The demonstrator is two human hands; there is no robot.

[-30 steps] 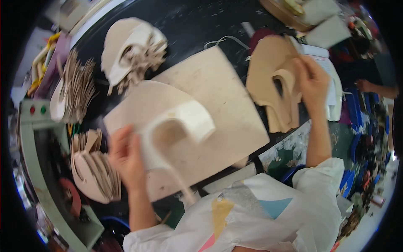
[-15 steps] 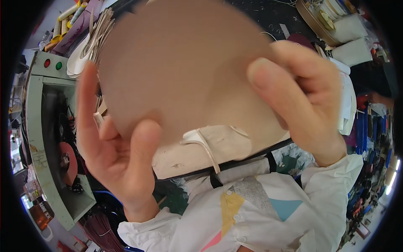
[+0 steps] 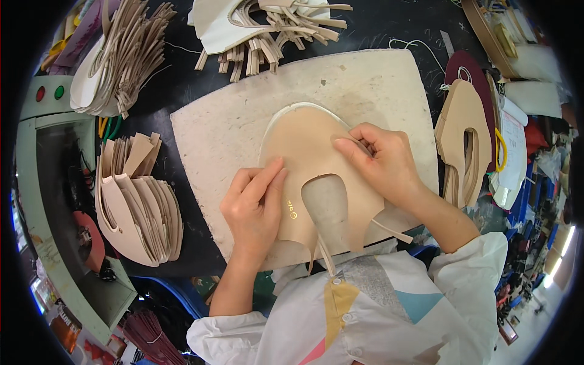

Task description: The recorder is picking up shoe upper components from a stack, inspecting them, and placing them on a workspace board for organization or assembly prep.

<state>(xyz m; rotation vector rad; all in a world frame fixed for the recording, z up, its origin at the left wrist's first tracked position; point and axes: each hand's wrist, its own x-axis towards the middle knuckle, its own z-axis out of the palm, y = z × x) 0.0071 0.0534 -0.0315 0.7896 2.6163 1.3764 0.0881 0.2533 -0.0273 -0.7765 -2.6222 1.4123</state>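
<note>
A smooth beige leather shoe-upper piece [image 3: 304, 140], with a rounded top and an arch-shaped cutout, lies over a pale lining piece. The lining's white rim [image 3: 298, 106] shows along the curved far edge, and its narrow strips hang below the near edge. Both lie on a worn cream board [image 3: 213, 146]. My left hand [image 3: 252, 207] is closed at the upper's left side, thumb and forefinger pressed together on it. On the right edge, my right hand [image 3: 383, 159] pinches the same upper between thumb and bent fingers.
Stacked beige pieces [image 3: 143, 207] stand left of the board. Strip-ended stacks lie at the far left [image 3: 118, 61] and far middle [image 3: 261, 30]. To the right are cut-out beige pieces [image 3: 465, 140] and a maroon piece [image 3: 477, 76]. A grey-green machine housing [image 3: 45, 182] borders the left.
The upper, held up close before, has come down onto the lining on the board. Both hands have lowered with it and moved closer together, still gripping its sides.
</note>
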